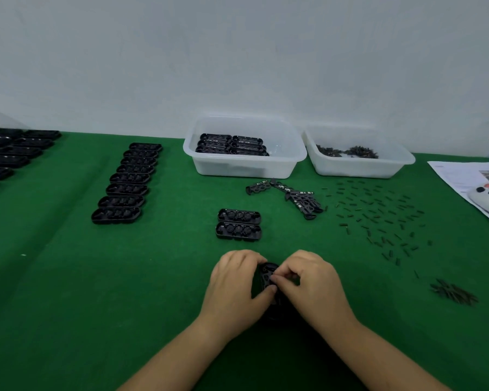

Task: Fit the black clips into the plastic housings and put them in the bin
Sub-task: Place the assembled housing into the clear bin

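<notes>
A black plastic housing (266, 273) is held low at the table's front middle, mostly hidden between both hands. My left hand (233, 280) grips its left side, thumb across the front. My right hand (308, 277) curls over its right end, fingertips pinching at something small on it; the clip itself is too hidden to make out. Two more housings (238, 224) lie side by side just beyond my hands. The white bin (244, 165) at the back middle holds several housings. Small black clips (378, 213) are scattered on the green cloth to the right.
A second white bin (359, 165) with small dark parts stands beside the first. Flat black frame pieces (291, 196) lie in front of the bins. A row of housings (127, 182) runs at left, more housings (12, 153) at far left. A paper sheet and white device (483, 193) lie far right.
</notes>
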